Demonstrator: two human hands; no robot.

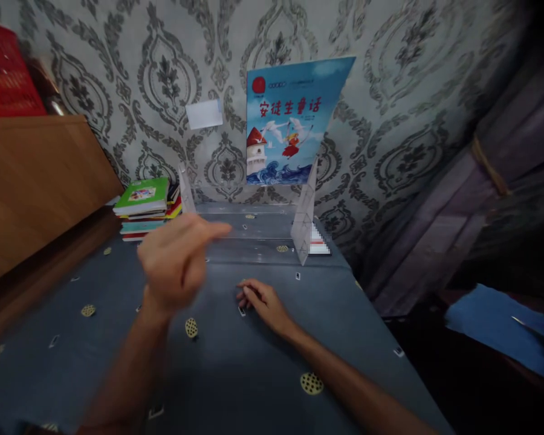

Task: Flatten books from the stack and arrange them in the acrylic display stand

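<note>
My left hand (174,260) is raised above the table on the left, its index finger stretched toward the right and the other fingers curled in, with nothing visible in it. Lower down, my right hand (263,302) rests on the tablecloth with loosely bent fingers and holds nothing. Beyond both hands stands a clear plastic rack (304,220) with upright side panels. A blue picture book (294,151) with red Chinese lettering stands upright at the rack's right side, apart from my hands; how it is supported is unclear.
A stack of books (142,202), green cover on top, lies left of the rack. A wooden cabinet (36,187) with a red box (9,72) on it borders the left side. The grey-blue tablecloth (236,374) ends at the right, near a curtain (435,229) and blue cloth (498,326).
</note>
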